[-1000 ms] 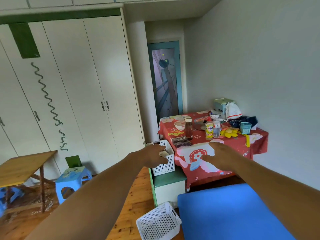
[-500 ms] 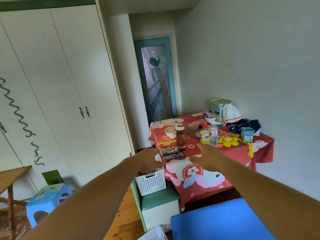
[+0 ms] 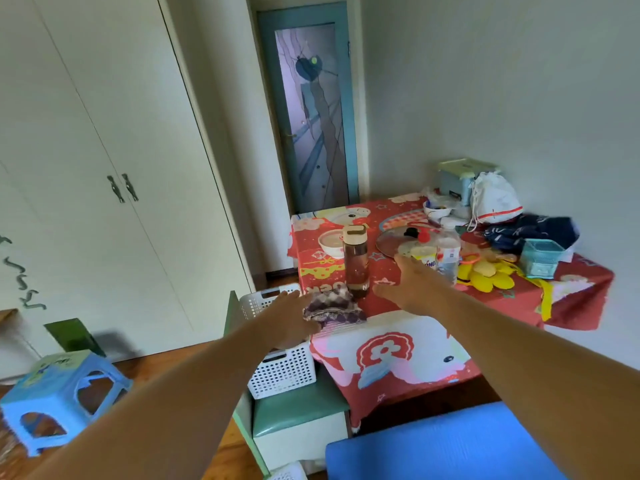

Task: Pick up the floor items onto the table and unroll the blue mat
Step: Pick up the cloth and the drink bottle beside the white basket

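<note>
The table (image 3: 398, 355) with a red cartoon cloth stands against the right wall, crowded with things. My left hand (image 3: 287, 320) reaches forward over a white perforated basket (image 3: 280, 368), fingers apart, its tips beside a folded purple cloth (image 3: 332, 308) at the table's near edge. My right hand (image 3: 412, 282) is stretched over the table, fingers spread, empty, near a brown bottle (image 3: 356, 261) and a yellow-labelled tub (image 3: 424, 256). The blue mat (image 3: 433, 448) lies flat on the floor below, partly behind my right forearm.
The basket rests on a green-topped stool (image 3: 298, 410). Another white basket (image 3: 287, 474) peeks in at the bottom edge. A blue plastic stool (image 3: 62, 393) stands left on the wood floor. Bowl, pot lid, water bottle, white bag, teal basket and yellow toy fill the table.
The view has moved closer to the table and turned right. Both hands have reached further forward, the right one up over the tabletop, the left toward the purple cloth.
</note>
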{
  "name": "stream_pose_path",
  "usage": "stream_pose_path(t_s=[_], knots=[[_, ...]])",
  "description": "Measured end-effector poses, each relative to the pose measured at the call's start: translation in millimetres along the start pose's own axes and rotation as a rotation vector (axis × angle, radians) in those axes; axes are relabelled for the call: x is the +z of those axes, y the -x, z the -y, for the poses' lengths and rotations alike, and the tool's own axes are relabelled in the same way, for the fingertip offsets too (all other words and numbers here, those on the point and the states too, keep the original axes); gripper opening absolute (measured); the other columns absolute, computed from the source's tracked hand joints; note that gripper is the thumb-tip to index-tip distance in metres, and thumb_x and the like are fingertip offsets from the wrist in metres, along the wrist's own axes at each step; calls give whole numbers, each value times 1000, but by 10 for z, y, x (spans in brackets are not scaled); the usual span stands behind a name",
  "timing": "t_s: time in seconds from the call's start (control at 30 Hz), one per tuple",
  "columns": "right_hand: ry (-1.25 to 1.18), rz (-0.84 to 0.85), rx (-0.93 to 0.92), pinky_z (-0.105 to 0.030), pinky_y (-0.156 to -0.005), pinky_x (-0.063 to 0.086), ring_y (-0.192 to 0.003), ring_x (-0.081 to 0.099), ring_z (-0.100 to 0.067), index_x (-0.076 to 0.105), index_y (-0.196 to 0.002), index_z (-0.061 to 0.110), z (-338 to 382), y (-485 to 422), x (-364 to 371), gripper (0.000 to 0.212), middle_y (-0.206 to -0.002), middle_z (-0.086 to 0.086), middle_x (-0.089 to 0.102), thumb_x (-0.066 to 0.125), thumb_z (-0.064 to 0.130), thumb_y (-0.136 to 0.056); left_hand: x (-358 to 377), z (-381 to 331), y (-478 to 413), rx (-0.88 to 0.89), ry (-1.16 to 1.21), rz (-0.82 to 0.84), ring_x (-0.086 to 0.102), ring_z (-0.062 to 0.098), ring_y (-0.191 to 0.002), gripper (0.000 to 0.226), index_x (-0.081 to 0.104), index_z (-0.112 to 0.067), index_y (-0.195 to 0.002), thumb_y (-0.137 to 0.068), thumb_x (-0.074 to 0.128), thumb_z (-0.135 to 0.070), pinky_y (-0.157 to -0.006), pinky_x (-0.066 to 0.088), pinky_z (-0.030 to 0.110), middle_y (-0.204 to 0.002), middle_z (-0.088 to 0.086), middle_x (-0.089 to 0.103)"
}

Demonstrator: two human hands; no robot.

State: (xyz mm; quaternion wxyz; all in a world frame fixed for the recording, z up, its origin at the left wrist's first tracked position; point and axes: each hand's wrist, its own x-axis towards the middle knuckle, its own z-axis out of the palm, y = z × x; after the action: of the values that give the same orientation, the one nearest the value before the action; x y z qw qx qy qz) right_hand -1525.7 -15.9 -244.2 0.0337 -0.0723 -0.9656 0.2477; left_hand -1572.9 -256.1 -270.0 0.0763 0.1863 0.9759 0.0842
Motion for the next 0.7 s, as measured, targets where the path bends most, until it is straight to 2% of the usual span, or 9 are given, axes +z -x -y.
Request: stream_pose_path(t_s=[0.2, 0.4, 0.6, 0.7], knots=[[60, 82, 19, -42, -109, 29, -140, 29, -30, 15, -149, 16, -197, -490, 317, 87, -157, -8, 22, 54, 59, -85, 315, 229, -442, -28, 37, 66, 29, 27, -139, 69, 30, -26, -143, -84, 57, -48, -110, 32, 48, -152, 4, 32], [82, 133, 50, -43, -110, 28, -141, 26, -30, 15, -149, 17, -146, -874, 492, 88, -157, -8, 20, 54, 61, -84, 320, 456, -825, -51, 45, 101, 25, 27, -141, 66, 30, -28, -142, -85, 55, -48, -112, 28, 49, -153, 3, 29], [46, 96, 82, -41, -109, 32, -138, 32, -29, 14, -149, 16, -99, -1373, 500, 92, -156, -9, 24, 60, 58, -81, 272, 623, -1285, 45, 50, 141, 24, 27, -140, 57, 33, -30, -139, -87, 53, -44, -113, 26, 48, -151, 1, 31], [44, 45, 108, -41, -110, 29, -141, 27, -29, 12, -150, 17, -99, -1698, 499, 96, -157, -9, 20, 62, 58, -80, 328, 676, -1541, 47, 31, 180, 13, 27, -144, 65, 21, -30, -145, -89, 49, -46, -114, 21, 48, -156, 0, 20]])
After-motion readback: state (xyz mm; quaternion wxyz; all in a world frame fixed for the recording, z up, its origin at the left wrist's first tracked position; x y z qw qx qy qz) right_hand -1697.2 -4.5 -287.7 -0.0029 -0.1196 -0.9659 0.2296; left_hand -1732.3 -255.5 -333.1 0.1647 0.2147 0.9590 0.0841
